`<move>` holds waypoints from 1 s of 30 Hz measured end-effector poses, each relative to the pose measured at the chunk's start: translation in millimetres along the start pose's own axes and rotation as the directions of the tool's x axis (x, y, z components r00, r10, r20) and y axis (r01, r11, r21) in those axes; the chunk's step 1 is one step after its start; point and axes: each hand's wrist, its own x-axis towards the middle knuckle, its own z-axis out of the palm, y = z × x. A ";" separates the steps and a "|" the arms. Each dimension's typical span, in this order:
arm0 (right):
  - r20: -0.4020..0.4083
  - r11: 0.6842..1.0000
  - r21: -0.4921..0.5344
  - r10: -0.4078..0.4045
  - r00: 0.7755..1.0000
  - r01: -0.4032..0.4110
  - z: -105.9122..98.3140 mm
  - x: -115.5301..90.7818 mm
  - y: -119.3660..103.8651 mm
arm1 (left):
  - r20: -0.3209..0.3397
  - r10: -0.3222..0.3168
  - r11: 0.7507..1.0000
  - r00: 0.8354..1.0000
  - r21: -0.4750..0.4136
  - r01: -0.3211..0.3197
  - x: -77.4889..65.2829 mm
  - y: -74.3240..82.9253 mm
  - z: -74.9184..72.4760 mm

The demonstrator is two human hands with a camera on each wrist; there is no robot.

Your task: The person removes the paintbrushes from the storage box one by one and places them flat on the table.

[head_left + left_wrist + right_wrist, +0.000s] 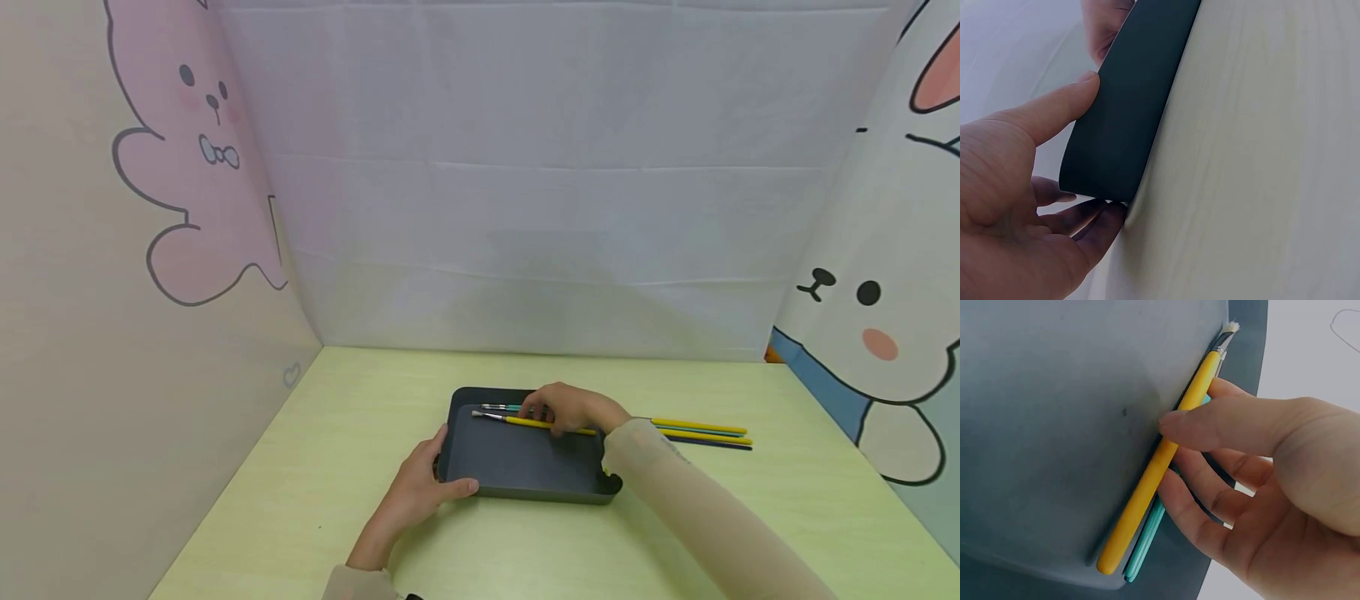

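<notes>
A dark rectangular tray point(510, 462) lies on the table. My left hand point(420, 479) grips its near left corner, thumb at the front wall and fingers along the left side. Over the far part of the tray, my right hand point(570, 407) pinches a yellow paintbrush point(1138, 500) by its handle, the thumb on top and fingers behind. The bristles point left in the head view, and the brush is close over the tray floor. Alongside it in the tray lies a teal paintbrush point(1146, 540), partly hidden by the fingers.
Several more brushes, among them a yellow-handled one point(697, 426) and a dark-handled one point(720, 446), lie on the table point(375, 392) to the right of the tray. A white cloth point(525, 208) hangs behind the table, with cartoon-printed panels at both sides.
</notes>
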 end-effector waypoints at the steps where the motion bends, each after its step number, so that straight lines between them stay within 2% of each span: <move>1: -0.001 1.000 -0.004 -0.006 1.000 0.006 -0.1 0.0 0.2 | 0.000 0.000 1.000 1.000 0.001 0.000 0.0 -0.1 0.0; 6: -0.009 1.000 -0.014 -0.026 1.000 0.026 0.1 0.3 2.3 | 0.001 0.002 1.000 1.000 -0.003 -0.002 0.2 -0.8 0.0; 19: -0.020 1.000 0.003 -0.016 1.000 0.016 2.3 2.7 4.9 | 0.002 0.002 1.000 1.000 -0.012 -0.002 0.0 -2.1 -0.4; 30: -0.038 0.998 -0.027 -0.064 0.997 0.063 -10.6 -3.3 6.6 | 0.002 0.002 1.000 1.000 -0.011 -0.002 0.4 -2.4 -0.9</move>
